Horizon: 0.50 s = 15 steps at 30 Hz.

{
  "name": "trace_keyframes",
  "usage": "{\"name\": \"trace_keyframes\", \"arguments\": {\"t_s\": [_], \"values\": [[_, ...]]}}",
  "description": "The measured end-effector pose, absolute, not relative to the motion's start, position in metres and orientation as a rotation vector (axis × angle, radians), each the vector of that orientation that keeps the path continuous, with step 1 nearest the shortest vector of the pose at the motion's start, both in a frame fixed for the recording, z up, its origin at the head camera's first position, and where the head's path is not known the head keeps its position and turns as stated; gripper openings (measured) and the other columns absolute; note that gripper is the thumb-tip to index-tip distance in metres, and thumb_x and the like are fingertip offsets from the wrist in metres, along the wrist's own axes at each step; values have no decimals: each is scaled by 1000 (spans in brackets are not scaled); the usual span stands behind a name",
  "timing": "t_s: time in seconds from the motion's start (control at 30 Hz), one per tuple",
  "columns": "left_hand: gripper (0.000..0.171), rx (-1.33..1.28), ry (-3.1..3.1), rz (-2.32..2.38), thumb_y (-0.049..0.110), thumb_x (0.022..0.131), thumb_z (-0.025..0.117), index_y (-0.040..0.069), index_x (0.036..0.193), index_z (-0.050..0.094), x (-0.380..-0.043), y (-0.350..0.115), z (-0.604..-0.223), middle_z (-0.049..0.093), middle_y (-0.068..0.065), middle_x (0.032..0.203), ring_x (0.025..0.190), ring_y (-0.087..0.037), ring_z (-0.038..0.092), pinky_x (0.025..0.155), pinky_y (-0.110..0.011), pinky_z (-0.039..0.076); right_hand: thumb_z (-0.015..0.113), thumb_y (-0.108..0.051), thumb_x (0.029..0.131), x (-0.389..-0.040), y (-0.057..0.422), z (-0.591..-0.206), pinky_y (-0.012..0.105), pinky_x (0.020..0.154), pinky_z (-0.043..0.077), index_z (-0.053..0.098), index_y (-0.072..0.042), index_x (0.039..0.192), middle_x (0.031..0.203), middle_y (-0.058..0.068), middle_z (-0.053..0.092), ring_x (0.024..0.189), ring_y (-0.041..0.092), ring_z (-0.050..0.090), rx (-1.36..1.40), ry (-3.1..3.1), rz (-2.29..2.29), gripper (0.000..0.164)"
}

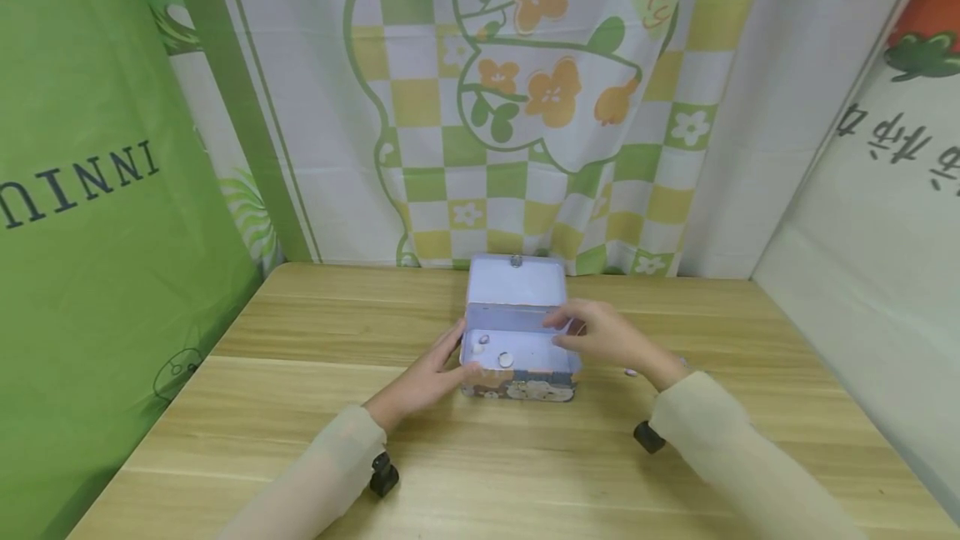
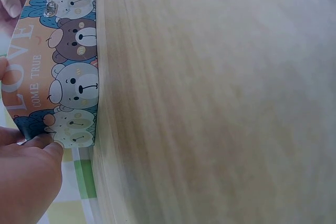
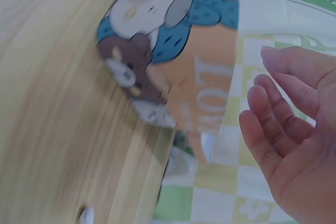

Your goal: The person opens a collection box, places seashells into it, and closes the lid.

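A hinged tin box (image 1: 516, 390) with cartoon bears and the word LOVE on its front stands on the table, its lid (image 1: 517, 280) raised at the back. Inside its pale lilac interior lie a round whitish piece (image 1: 506, 360) and a few smaller ones by the left wall. My left hand (image 1: 427, 373) grips the box's left end, thumb at the front rim; the left wrist view has its fingers (image 2: 39, 141) at the box's corner. Over the right part of the box hovers my right hand (image 3: 299, 124), fingers and thumb apart, nothing between them.
Small pale pieces (image 1: 631, 372) lie on the wooden table (image 1: 570, 473) right of the box, partly behind the right wrist. A printed curtain (image 1: 420, 107) hangs behind the table, with green cloth (image 1: 112, 273) on the left. A thin dark cable (image 1: 159, 377) shows at the left edge.
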State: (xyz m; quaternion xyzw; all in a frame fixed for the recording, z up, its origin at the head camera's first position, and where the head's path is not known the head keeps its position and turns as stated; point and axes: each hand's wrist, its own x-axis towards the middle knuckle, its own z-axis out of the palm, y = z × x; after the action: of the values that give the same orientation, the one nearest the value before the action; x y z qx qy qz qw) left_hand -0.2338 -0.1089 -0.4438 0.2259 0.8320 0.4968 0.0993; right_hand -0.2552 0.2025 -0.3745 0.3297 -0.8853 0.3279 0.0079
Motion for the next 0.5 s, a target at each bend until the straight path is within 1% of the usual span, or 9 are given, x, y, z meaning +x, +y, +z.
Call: {"name": "trace_keyframes", "arguments": {"t_s": [0.33, 0.5], "values": [[90, 664, 2481, 1464, 46, 99, 61, 13, 162, 6, -235, -109, -446, 4, -11, 167, 150, -31, 16, 119, -51, 18, 72, -3, 91, -254, 241, -388, 31, 76, 58, 72, 3, 111, 101, 10, 70, 84, 20, 66, 956, -2804, 1016, 21], [89, 664, 2490, 1450, 47, 99, 60, 13, 162, 7, -234, -108, -444, 4, -10, 167, 150, -32, 15, 119, -51, 18, 69, -1, 91, -250, 260, -394, 28, 72, 57, 71, 5, 113, 106, 14, 70, 84, 20, 64, 891, -2874, 1010, 22]]}}
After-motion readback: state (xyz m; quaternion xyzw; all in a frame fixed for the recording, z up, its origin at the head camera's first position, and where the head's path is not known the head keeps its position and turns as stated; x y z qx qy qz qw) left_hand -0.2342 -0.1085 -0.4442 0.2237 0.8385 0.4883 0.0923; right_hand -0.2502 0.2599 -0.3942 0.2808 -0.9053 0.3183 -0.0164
